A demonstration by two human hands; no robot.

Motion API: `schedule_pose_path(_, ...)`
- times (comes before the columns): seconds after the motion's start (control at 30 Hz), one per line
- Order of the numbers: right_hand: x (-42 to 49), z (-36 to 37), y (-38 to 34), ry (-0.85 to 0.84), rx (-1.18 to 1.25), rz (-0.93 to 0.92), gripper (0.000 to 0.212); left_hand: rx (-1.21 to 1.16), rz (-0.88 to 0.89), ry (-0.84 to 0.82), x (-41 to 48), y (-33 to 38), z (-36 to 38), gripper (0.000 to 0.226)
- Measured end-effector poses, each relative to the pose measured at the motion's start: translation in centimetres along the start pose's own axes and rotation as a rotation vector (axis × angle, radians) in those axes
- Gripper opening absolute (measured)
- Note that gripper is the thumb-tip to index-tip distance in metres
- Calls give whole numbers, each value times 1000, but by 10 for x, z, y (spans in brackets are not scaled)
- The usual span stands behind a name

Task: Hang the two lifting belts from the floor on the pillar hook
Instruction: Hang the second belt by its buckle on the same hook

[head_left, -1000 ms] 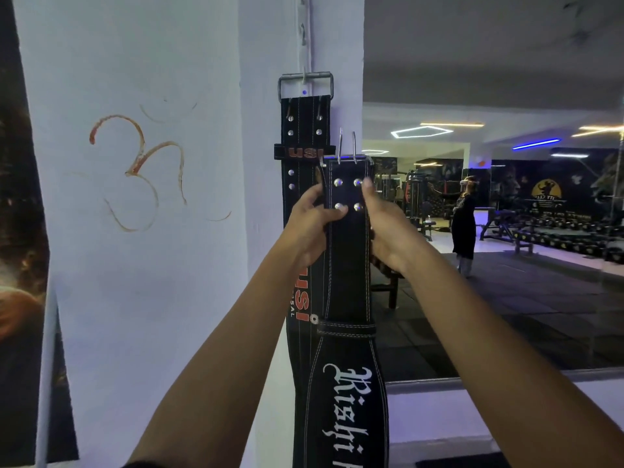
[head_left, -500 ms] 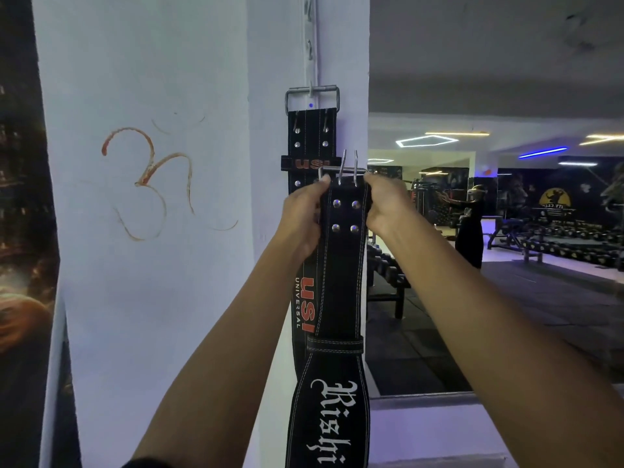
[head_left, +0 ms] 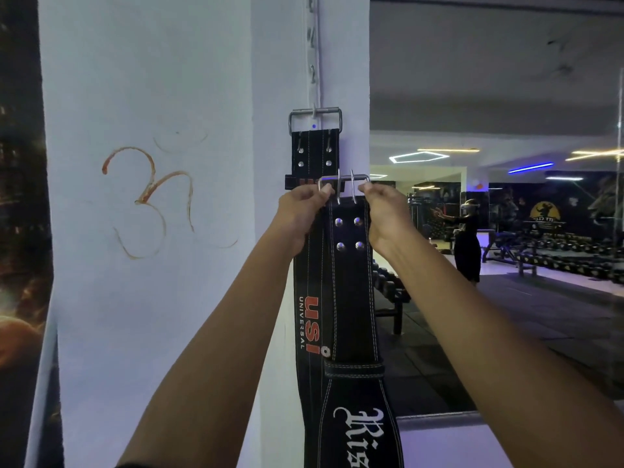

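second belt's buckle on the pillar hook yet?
No. The second belt's buckle is held below the hook by the left hand and right hand; only the first belt's buckle hangs there.

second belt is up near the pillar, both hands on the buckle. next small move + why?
Probably lift the silver buckle of the black leather belt with white gothic lettering straight up toward the small metal hook on the white pillar. The left hand and right hand pinch the buckle's ends, but it sits well below the hook, where the black USI belt's buckle already hangs.
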State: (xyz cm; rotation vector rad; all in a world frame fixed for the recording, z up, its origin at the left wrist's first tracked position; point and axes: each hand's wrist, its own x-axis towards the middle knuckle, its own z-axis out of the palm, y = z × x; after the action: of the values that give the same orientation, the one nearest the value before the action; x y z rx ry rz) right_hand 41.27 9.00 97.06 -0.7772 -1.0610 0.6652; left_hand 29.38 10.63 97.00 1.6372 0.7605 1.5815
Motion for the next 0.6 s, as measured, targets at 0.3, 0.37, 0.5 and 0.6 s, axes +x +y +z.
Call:
schedule_pose_path(0.3,6,12,-10,-1,-281,-300,25,-390,130,207,22,2,9,20)
schedule_pose_path(0.37,10,23,-15,61,-260,-371,24,-396,164,236,30,8,10,21)
schedule_pose_path(0.5,35,48,-30,114,-238,-426,25,-378,252,227,58,28,2,16)
schedule_pose_path(0.6,61,64,-44,144,-188,-460,23,-339,297,220,88,47,-3,16)
